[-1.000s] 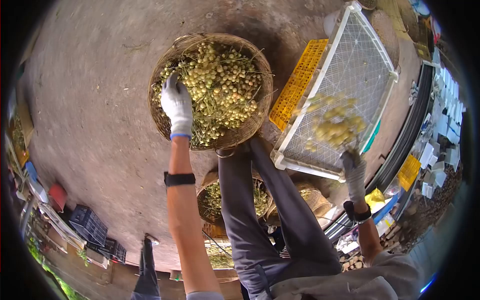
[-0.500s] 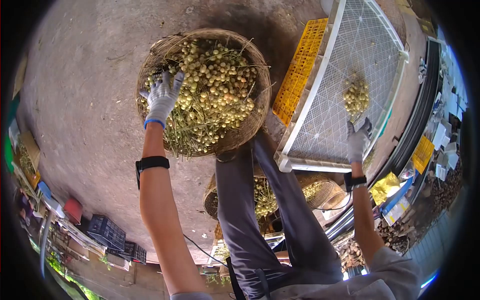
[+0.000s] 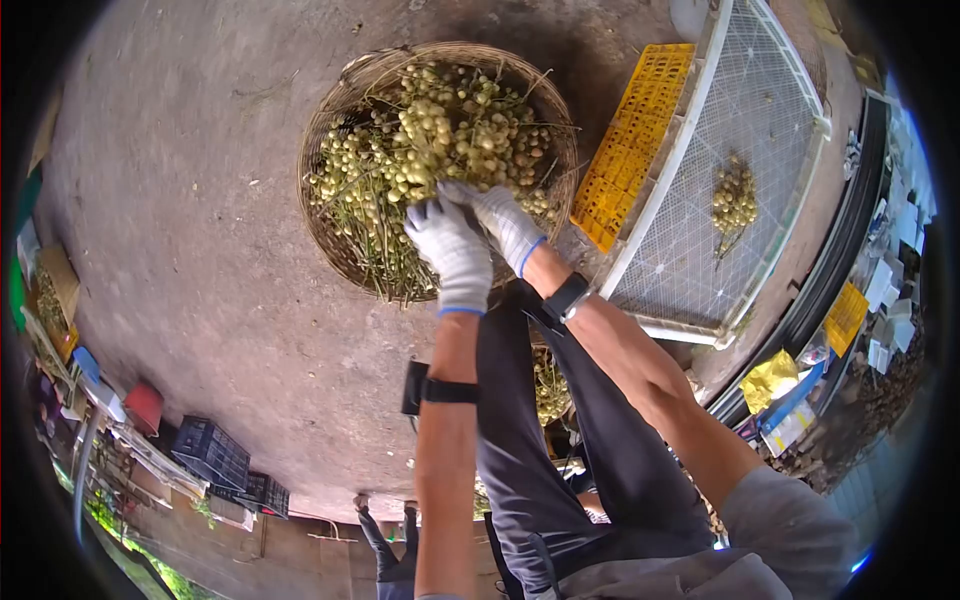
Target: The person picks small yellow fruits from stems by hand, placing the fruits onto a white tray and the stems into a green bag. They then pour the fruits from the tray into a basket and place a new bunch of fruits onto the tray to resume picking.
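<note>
Yellow-green round-fruit bunch [image 3: 450, 140]: slightly blurred, atop the heap in the round brown woven basket [image 3: 345, 95]; stem end apparently toward the person, probably to spare the fruit from handling.
Left hand [image 3: 452, 250]: white knit glove, blue cuff; fingers curled in by the bunch's stems, grasp hidden, can't tell.
Right hand [image 3: 505, 220]: matching glove, just beside left, likely so both work one spot; can't tell if fingers grasp stems.
Basket spot: concrete floor [image 3: 200, 200], before the legs, likely for two-handed reach.
White-framed mesh rack [image 3: 760, 110]: right of basket, presumably within right-arm reach; holds a separate small fruit bunch [image 3: 735, 200].
Yellow plastic crate [image 3: 635, 140]: between basket and rack; propping unclear.
</note>
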`<action>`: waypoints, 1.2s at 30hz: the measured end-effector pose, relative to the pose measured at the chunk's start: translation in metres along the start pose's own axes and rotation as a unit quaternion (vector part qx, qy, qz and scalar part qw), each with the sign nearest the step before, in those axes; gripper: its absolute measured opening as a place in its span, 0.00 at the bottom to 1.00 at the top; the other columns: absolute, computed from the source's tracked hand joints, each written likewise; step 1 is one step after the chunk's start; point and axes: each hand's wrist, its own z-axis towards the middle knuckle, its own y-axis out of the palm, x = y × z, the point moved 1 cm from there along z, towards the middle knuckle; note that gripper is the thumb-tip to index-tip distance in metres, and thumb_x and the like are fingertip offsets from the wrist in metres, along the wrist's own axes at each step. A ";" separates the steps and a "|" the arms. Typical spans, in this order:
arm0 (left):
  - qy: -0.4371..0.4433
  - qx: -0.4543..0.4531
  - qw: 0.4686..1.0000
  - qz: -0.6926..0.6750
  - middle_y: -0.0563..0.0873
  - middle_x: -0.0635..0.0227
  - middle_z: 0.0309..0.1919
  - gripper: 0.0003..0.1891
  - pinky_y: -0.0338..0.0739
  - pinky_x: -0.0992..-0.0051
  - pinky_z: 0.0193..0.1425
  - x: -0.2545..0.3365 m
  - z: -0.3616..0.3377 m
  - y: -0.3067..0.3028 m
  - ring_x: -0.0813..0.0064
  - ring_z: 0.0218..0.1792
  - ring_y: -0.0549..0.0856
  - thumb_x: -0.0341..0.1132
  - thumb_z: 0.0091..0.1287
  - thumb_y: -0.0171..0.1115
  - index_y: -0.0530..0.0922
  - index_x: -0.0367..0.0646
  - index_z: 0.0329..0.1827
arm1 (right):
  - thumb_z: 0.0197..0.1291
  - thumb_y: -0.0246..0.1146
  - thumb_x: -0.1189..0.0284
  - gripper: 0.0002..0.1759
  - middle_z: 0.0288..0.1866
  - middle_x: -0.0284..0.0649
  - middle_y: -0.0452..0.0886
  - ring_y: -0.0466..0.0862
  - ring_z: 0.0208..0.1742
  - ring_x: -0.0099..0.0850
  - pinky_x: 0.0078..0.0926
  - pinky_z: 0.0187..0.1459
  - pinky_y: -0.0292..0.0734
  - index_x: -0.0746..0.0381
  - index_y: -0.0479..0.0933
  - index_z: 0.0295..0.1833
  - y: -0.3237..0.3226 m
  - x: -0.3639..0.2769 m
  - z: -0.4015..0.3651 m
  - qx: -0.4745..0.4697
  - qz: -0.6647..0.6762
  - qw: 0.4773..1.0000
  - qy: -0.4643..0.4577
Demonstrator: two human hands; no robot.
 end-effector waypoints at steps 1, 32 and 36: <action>-0.040 -0.039 0.994 -0.089 0.83 0.57 0.46 0.26 0.71 0.63 0.64 0.008 -0.009 -0.019 0.57 0.57 0.75 0.32 0.49 0.70 0.77 0.35 0.54 | 0.50 0.77 0.64 0.24 0.34 0.34 0.83 0.79 0.34 0.21 0.21 0.36 0.77 0.64 0.77 0.48 0.000 0.005 0.001 0.015 -0.018 1.000 -0.020; -0.443 0.124 0.617 -0.638 0.87 0.68 0.44 0.14 0.74 0.76 0.47 -0.109 -0.099 -0.038 0.76 0.43 0.83 0.33 0.66 0.59 0.80 0.42 0.54 | 0.53 0.72 0.79 0.27 0.51 0.38 0.81 0.81 0.52 0.25 0.26 0.52 0.82 0.68 0.71 0.58 -0.020 -0.062 -0.214 -0.024 -0.087 0.991 -0.101; -0.424 0.106 0.645 -0.626 0.87 0.67 0.42 0.15 0.74 0.75 0.46 -0.121 -0.095 -0.039 0.76 0.41 0.83 0.37 0.67 0.61 0.81 0.41 0.53 | 0.57 0.65 0.79 0.26 0.60 0.42 0.74 0.77 0.59 0.30 0.29 0.55 0.79 0.65 0.68 0.62 -0.048 -0.085 -0.279 0.033 -0.106 0.989 -0.099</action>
